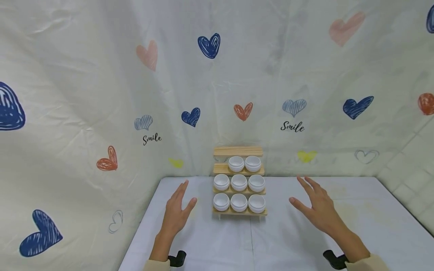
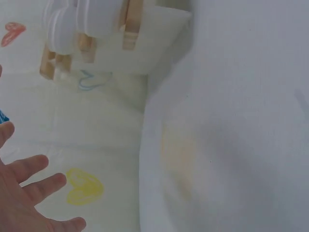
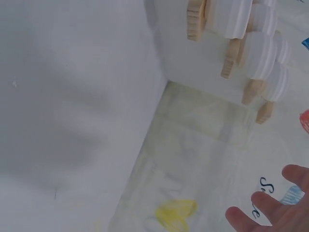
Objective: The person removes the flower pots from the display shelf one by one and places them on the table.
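A stepped wooden rack point(image 1: 220, 169) stands at the back middle of the table in the head view, with several small white bowls point(image 1: 239, 182) on its tiers. Three bowls fill each of the two lower tiers. Two sit on the tier above, toward its right, and the top board point(image 1: 238, 151) is bare. To the rack's left, my left hand point(image 1: 176, 211) hovers over the table with fingers spread, holding nothing. My right hand point(image 1: 320, 209) is held likewise on the other side, fingers apart and nothing in them. Both wrist views show the rack's side with bowls point(image 3: 260, 54) on it.
A white cloth covers the table point(image 1: 281, 241). Behind it hangs a pale curtain point(image 1: 257, 75) printed with hearts and the word Smile. The curtain also runs along the left side, and a tiled-looking wall point(image 1: 411, 169) stands at the right.
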### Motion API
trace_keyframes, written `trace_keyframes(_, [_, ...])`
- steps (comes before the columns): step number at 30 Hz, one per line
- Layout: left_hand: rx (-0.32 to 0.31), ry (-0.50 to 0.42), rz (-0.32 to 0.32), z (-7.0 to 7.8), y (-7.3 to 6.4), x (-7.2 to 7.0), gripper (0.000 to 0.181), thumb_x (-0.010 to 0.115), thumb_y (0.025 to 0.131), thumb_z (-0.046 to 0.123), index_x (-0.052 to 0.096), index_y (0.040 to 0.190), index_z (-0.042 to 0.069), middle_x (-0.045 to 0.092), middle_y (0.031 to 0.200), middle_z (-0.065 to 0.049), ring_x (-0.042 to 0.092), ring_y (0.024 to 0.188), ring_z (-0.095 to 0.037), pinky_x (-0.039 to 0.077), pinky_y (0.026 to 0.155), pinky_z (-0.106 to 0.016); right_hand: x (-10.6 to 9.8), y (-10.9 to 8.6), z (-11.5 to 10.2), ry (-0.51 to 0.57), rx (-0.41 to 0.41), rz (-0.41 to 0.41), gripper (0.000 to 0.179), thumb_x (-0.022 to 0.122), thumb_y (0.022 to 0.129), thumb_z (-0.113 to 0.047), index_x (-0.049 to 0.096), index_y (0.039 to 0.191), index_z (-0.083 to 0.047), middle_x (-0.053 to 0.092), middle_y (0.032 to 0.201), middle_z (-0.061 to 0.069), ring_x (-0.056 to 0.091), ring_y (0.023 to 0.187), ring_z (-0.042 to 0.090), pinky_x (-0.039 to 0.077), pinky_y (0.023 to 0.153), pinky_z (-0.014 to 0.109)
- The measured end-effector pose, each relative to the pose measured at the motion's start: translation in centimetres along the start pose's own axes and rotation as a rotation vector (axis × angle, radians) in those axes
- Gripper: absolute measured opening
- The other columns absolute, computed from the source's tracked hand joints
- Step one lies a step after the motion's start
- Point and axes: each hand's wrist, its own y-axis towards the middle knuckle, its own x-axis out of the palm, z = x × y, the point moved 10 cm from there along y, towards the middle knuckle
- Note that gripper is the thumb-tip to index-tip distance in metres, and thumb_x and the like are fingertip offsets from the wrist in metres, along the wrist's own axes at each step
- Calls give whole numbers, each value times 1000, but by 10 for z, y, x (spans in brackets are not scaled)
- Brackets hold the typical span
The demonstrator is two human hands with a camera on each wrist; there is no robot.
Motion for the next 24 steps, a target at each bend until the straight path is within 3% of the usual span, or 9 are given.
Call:
trace_keyframes(10, [-38,-144,7,-1,6,15,67,63,100,45,34,159,34,42,163,-1,39,151,-30,34,121,-60,15,-2,-1,119,-1,16,77,67,98,-40,31,161,-13,31,160,27,32,138,59,29,94,82])
trace_keyframes(18, [-79,-269,24,-7,6,31,61,60,102,42,39,158,30,53,155,-4,55,135,-35,46,106,-65,29,-5,-4,165,30,-7,75,65,99,-41,32,160,-12,32,159,26,31,142,53,32,99,81])
trace_keyframes(24, [-134,-357,8,-13,6,47,54,56,105,41,41,156,34,63,141,-12,64,121,-33,56,96,-55,36,-3,-6,206,16,1,73,65,100,-38,34,158,-8,34,157,26,34,142,50,34,104,77])
